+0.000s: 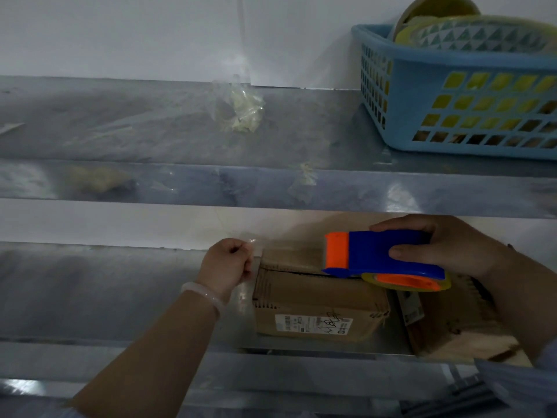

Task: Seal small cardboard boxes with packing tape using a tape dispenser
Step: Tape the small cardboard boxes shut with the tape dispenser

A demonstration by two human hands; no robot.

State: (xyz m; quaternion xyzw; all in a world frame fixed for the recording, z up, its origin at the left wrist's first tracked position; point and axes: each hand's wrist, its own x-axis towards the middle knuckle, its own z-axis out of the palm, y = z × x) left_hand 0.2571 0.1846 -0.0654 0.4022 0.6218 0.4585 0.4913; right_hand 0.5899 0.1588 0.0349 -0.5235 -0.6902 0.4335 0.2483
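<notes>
Blue-orange tape dispenser (382,254) in right hand (446,245) over labelled box (316,300), left hand (226,263) pinching tape (244,292).

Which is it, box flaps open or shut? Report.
Shut: both top flaps of the box lie flat, a thin dark seam between them.

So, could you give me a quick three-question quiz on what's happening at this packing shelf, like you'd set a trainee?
1. True or false: the right hand grips the blue and orange tape dispenser just above the cardboard box.
2. Pick one: the spare tape rolls sit in A) a blue basket, B) a red bucket, C) a paper bag.
3. Fill the gap: the left hand pinches the clear tape at the box's ___ side.

Key: 1 true; 2 A; 3 left.
</notes>
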